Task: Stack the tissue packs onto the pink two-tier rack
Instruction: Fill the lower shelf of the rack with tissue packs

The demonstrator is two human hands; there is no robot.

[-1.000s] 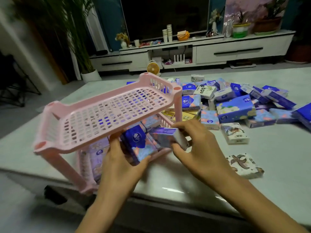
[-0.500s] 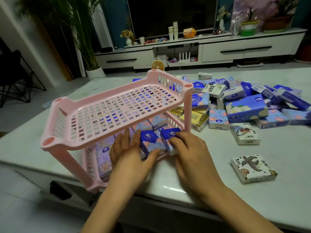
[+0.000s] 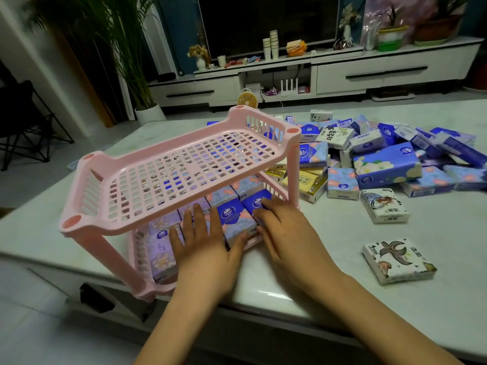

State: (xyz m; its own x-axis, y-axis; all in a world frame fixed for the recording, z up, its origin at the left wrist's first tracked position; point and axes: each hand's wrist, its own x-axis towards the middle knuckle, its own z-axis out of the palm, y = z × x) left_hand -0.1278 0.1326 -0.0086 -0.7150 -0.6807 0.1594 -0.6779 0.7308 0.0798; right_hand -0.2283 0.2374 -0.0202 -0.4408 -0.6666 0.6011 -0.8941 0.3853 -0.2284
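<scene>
Both hands are flat and relaxed, gripping nothing. The left hand (image 3: 203, 246) lies spread over the packs (image 3: 232, 217) in the lower tier of the rack (image 3: 69, 222), thumb against a blue one. The right hand (image 3: 287, 233) rests its fingers on the pack at that tier's right end. Forearms are cut off at the bottom.

The rack sits at the table's near left corner, one foot right at the near edge. It's pink plastic with a grid floor and slatted ends, and the top tier has nothing on it. Honestly you can only half see the lower packs, through the grid and around the fingers.

The table (image 3: 329, 233) is pale, glossy and stone-looking. One loose pack (image 3: 398, 259) with a cartoon print lies toward the near right. Further back a pile (image 3: 384, 167) of blue, white and yellow packs, soft crinkly wrappers, runs off the right edge.

Behind that there's a dim room: a small orange fan (image 3: 246, 97), a white TV stand (image 3: 369, 75) with clutter too small to read, a dark TV (image 3: 263, 19), and a tall plant (image 3: 126, 48) on the left.
</scene>
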